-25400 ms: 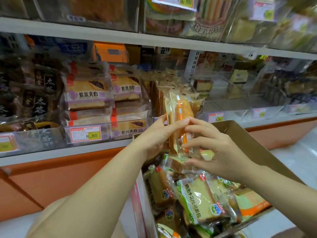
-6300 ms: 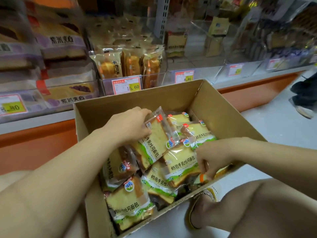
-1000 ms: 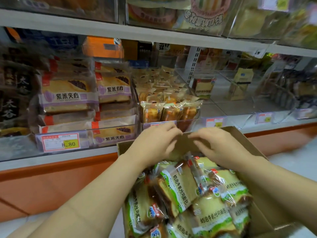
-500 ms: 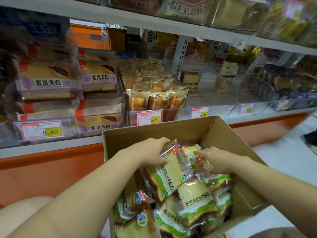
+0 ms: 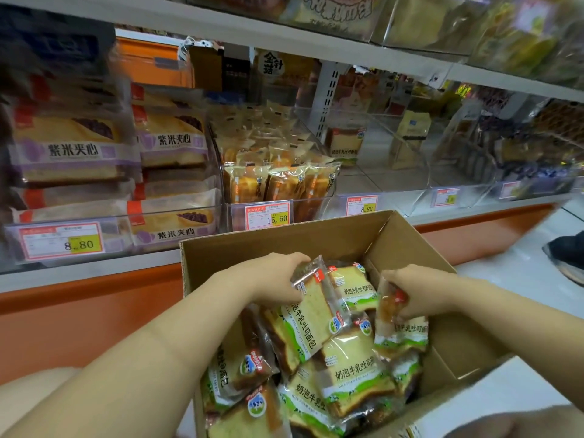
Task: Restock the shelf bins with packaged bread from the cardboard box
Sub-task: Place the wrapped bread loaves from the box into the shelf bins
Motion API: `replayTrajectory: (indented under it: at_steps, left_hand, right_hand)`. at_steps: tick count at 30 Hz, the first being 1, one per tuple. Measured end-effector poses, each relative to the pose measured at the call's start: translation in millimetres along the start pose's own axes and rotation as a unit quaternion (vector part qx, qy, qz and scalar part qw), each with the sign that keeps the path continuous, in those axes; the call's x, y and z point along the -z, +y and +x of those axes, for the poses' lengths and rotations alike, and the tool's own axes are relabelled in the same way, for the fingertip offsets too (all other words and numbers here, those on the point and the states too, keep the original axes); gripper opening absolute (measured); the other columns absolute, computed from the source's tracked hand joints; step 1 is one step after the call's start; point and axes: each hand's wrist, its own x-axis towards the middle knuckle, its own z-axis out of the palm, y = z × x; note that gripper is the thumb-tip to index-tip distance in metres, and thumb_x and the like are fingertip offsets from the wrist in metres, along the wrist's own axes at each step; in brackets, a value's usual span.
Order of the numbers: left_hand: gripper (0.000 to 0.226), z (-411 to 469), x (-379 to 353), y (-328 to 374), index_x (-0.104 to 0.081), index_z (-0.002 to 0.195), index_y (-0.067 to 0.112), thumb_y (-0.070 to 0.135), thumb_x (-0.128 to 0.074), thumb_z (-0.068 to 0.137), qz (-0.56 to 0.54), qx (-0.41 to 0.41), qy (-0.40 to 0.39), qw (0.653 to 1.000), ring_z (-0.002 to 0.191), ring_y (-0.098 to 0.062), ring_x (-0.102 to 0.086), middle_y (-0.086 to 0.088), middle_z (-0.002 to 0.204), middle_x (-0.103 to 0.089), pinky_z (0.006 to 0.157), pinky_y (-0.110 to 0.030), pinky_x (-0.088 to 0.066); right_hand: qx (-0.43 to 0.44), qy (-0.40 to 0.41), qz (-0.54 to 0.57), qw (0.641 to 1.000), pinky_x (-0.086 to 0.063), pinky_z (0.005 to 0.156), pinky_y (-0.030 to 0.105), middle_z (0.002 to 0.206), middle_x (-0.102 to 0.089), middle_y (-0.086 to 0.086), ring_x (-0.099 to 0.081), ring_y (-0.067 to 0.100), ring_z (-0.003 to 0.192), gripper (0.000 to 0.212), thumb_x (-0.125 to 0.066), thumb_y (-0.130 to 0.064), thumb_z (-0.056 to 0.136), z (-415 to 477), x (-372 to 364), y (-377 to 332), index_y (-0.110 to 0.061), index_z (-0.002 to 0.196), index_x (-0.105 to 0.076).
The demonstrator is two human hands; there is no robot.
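While both hands are down in the cardboard box (image 5: 407, 245), the step in hand looks like picking up stock: the left hand (image 5: 278, 281) grips 1 milk toast pack (image 5: 311, 308) by its top, and the right hand (image 5: 422, 292) pinches a 2nd pack (image 5: 399, 327). Next, I judge, both packs need lifting to the clear shelf bin (image 5: 395, 202) — it holds just 1 matching pack (image 5: 346, 147) at the back. Many more fill the box; the neighbouring bin (image 5: 311, 210) is packed with orange-wrapped rolls (image 5: 284, 181).

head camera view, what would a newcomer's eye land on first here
The open cardboard box at bottom centre, heaped with green-labelled bread packs, draws the eye. The left hand grips one pack inside it, the right hand another. Behind, the clear shelf bin right of centre holds just one matching pack.
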Motion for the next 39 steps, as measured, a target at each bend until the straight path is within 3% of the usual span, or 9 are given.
replayTrajectory:
  at_steps: [9,14,16,21,23,27,31,36,39]
  left_hand:
    - [0.070,-13,21,9,-0.031,0.144,0.033,0.019,-0.066,0.085,-0.136,-0.053,0.105,0.984,0.089,-0.014,-0.066,0.007,0.111,-0.058,0.079,-0.034,-0.057]
    - [0.070,-19,33,10,-0.031,0.144,0.038,0.027,-0.069,0.086,-0.207,-0.092,0.202,0.953,0.101,-0.012,-0.062,0.009,0.123,-0.051,0.087,-0.032,-0.053]
    - [0.068,-19,35,9,-0.034,0.141,0.040,0.026,-0.070,0.085,-0.250,-0.105,0.221,0.937,0.112,-0.009,-0.057,0.007,0.130,-0.050,0.097,-0.035,-0.049]
    - [0.061,-18,39,13,-0.044,0.133,0.035,0.013,-0.072,0.083,-0.339,-0.159,0.247,0.893,0.113,0.010,-0.050,0.011,0.126,-0.056,0.095,-0.012,-0.038]
    - [0.057,-20,40,18,-0.047,0.124,0.041,0.012,-0.073,0.082,-0.351,-0.176,0.242,0.887,0.114,0.009,-0.051,0.016,0.123,-0.057,0.100,-0.015,-0.039]
    - [0.054,-24,40,27,-0.050,0.121,0.039,0.010,-0.072,0.082,-0.340,-0.207,0.249,0.883,0.115,-0.001,-0.056,0.016,0.124,-0.059,0.105,-0.030,-0.042]
    - [0.053,-27,42,36,-0.050,0.120,0.039,0.007,-0.070,0.083,-0.346,-0.220,0.266,0.872,0.111,-0.003,-0.058,0.016,0.121,-0.059,0.100,-0.026,-0.045]
    - [0.045,-27,65,64,-0.045,0.126,0.039,0.019,-0.063,0.090,-0.311,-0.255,0.261,0.878,0.113,0.007,-0.051,0.019,0.124,-0.055,0.100,-0.019,-0.042]
    - [0.058,-21,82,89,-0.034,0.135,0.041,0.026,-0.065,0.089,-0.249,-0.265,0.247,0.898,0.095,0.029,-0.044,0.036,0.110,-0.043,0.080,0.003,-0.038]
  right_hand:
    - [0.010,0.162,0.180,0.970,-0.045,0.057,0.019,0.073,-0.059,-0.007,-0.055,0.008,0.063,0.047,-0.070,-0.061,0.063,-49,68,-7,-0.023,0.082,-0.049]
    - [0.029,0.226,0.206,0.952,-0.055,0.074,0.048,0.094,-0.069,0.011,-0.066,0.026,0.085,0.062,-0.062,-0.071,0.055,-60,98,-15,-0.024,0.095,-0.055]
    - [0.043,0.244,0.207,0.946,-0.055,0.076,0.046,0.095,-0.069,0.006,-0.067,0.020,0.087,0.063,-0.062,-0.071,0.053,-63,108,-22,-0.026,0.097,-0.057]
    - [0.081,0.247,0.140,0.956,-0.050,0.083,0.037,0.100,-0.066,0.002,-0.060,0.020,0.095,0.067,-0.060,-0.074,0.056,-70,123,-42,-0.020,0.095,-0.065]
    - [0.101,0.267,0.096,0.954,-0.037,0.094,0.020,0.121,-0.053,-0.006,-0.045,0.012,0.115,0.050,-0.061,-0.069,0.059,-69,125,-53,-0.031,0.092,-0.062]
    - [0.123,0.264,0.083,0.953,-0.026,0.112,0.028,0.151,-0.028,-0.007,-0.026,0.011,0.138,0.042,-0.069,-0.057,0.068,-64,128,-67,-0.027,0.097,-0.065]
    - [0.140,0.289,0.093,0.942,-0.046,0.088,0.038,0.112,-0.061,0.003,-0.057,0.015,0.103,0.057,-0.064,-0.060,0.066,-66,129,-64,-0.013,0.098,-0.067]
    - [0.132,0.373,0.067,0.916,-0.046,0.086,0.031,0.109,-0.060,-0.001,-0.055,0.010,0.099,0.044,-0.073,-0.047,0.071,-77,144,-45,-0.013,0.099,-0.069]
    - [0.104,0.436,0.023,0.893,-0.047,0.090,0.037,0.111,-0.061,-0.001,-0.055,0.015,0.098,0.035,-0.078,-0.036,0.071,-80,155,-27,-0.013,0.097,-0.070]
